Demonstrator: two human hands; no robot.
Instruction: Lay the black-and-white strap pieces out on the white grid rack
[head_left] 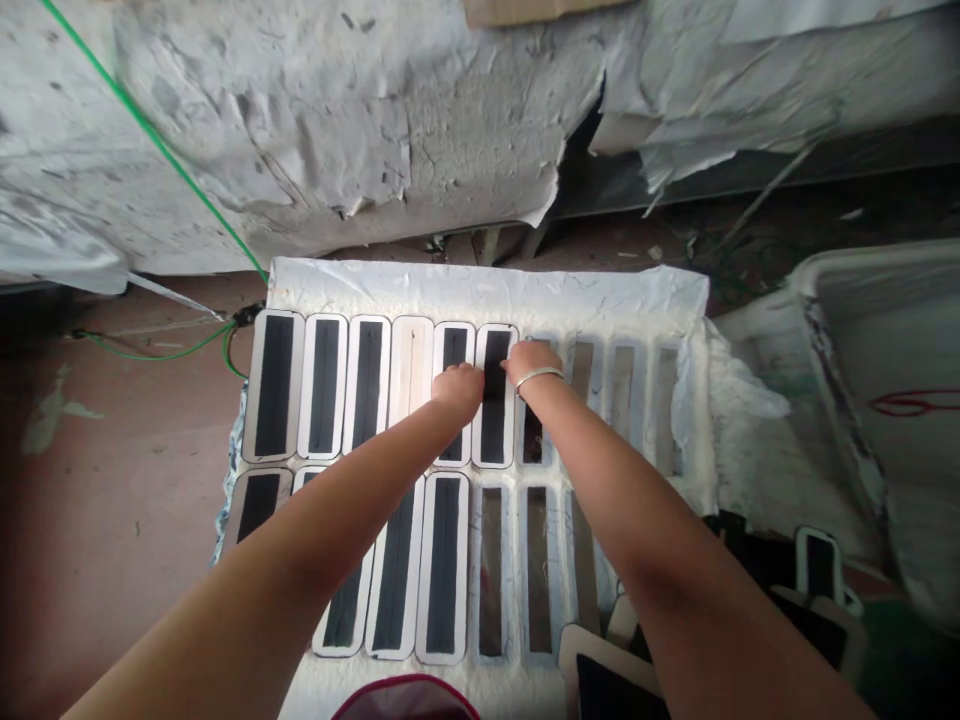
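A white-coated board (487, 292) lies in front of me with two rows of long slots. Several slots hold white-rimmed black strips (324, 385); the slots to the right (622, 385) show bare metal. Both my arms reach to the far row. My left hand (459, 388) is closed on the top of one white-rimmed black strip (495, 420), fingers curled down. My right hand (531, 362), with a silver bangle on the wrist, presses the same strip's upper right edge, fingers curled over it.
A crumpled, white-crusted wall (375, 130) rises behind the board. A green wire (172, 160) runs down to the board's left corner. A white tub (885, 400) stands at right, with more black strips (817, 565) lying below it. Reddish floor lies at left.
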